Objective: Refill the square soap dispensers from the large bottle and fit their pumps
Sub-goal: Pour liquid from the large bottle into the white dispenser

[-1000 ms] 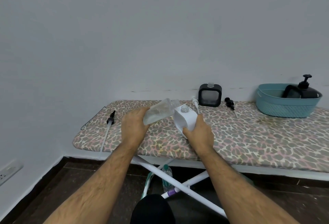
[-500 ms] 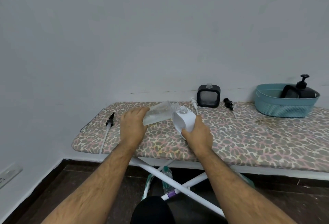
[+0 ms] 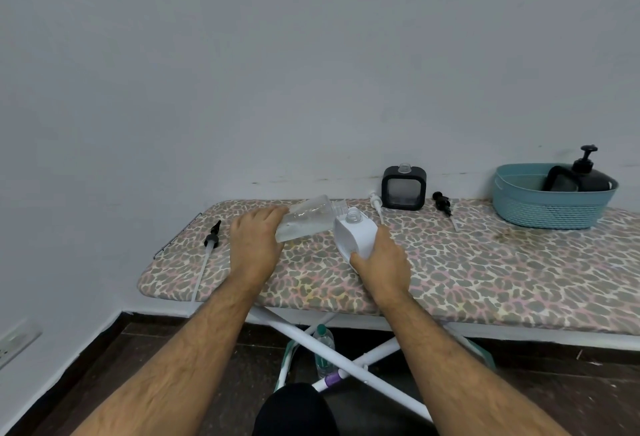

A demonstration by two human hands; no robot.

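Unlabelled clear bottle (image 3: pixel 306 217) beside white dispenser (image 3: pixel 355 236)

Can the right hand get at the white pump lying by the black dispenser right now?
Probably not yet: the right hand grips the white dispenser, tilted under the clear bottle. The white pump lies close behind with nothing between, so once freed, likely yes.

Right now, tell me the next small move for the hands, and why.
Probably tip the clear bottle a little further, its mouth over the white dispenser's open neck. The left hand holds the bottle tilted, its mouth beside the neck, liquid still pooled lower in the body. The right hand holds the dispenser leaning toward it on the board.
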